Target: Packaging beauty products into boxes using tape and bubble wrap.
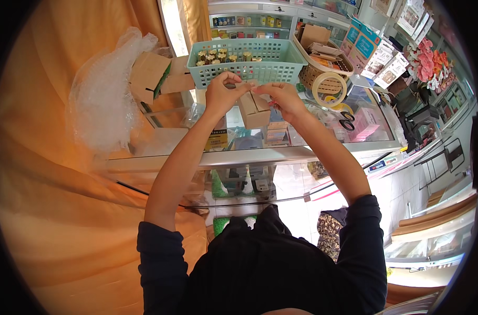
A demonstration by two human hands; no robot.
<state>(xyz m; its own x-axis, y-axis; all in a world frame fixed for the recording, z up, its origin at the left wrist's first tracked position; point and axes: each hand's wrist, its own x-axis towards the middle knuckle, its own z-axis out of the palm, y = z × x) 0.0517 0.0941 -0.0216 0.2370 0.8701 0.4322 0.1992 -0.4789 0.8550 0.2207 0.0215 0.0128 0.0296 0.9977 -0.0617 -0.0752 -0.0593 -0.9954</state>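
Observation:
A small brown cardboard box [254, 112] stands on the glass counter in front of me, its near face towards me. My left hand [228, 91] is at its far left edge, with thumb and forefinger pinching near the top. My right hand [282, 98] meets it from the right, fingertips at the far end of the box; something small and pink-red shows under its fingers. The fingertips of both hands nearly touch. Just beyond them lies a green plastic basket [270, 67] holding several small bottles with gold-coloured caps [222, 55].
A roll of tape [317, 89] leans by a woven basket [321, 75] of cardboard pieces. Scissors [347, 121] lie at the right. Bubble wrap [101, 94] and an opened cardboard box [146, 75] are at the left, beside an orange curtain [46, 177].

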